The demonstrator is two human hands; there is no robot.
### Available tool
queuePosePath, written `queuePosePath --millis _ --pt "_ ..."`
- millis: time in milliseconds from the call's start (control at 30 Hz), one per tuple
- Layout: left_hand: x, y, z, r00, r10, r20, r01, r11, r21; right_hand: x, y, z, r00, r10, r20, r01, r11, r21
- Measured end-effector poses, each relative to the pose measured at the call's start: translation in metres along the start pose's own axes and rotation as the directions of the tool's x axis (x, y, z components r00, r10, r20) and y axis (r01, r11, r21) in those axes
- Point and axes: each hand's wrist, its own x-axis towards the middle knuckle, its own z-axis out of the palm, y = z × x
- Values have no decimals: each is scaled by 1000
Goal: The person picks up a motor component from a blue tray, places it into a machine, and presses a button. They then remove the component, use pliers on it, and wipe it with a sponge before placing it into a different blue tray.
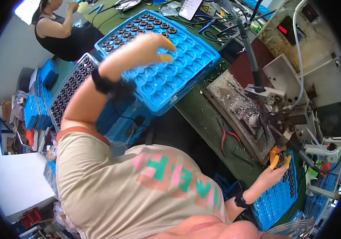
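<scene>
My left hand [148, 47], yellow covers on its fingertips, hovers over a blue tray [200, 55] with round pockets. Its thumb and fingers are apart, slightly blurred, and nothing shows between them. Small dark round parts with metallic tones [149, 26] fill the tray's far left pockets. At the right, my right hand [274, 173] pinches a similar dark round part [281, 160] between yellow-covered fingers, beside the bench machine [272, 97]. Below that hand lies a second blue tray [272, 205], with a row of dark parts along its right side.
Red-handled pliers [228, 135] and hex keys [242, 154] lie on the green bench before the machine's chip-strewn base [234, 93]. A tray of black parts [73, 81] stands at left. Cables and a phone [190, 8] are at the back. Another person [59, 30] sits far left.
</scene>
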Motion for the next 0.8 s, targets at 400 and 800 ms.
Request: queuePosePath --millis 400,800 --pt "63 -127 18 984 -164 74 145 966 213 8 84 -80 897 340 283 -434 799 417" --pt "77 -148 21 980 -122 -154 134 989 69 13 225 -61 857 397 329 -313 908 -280"
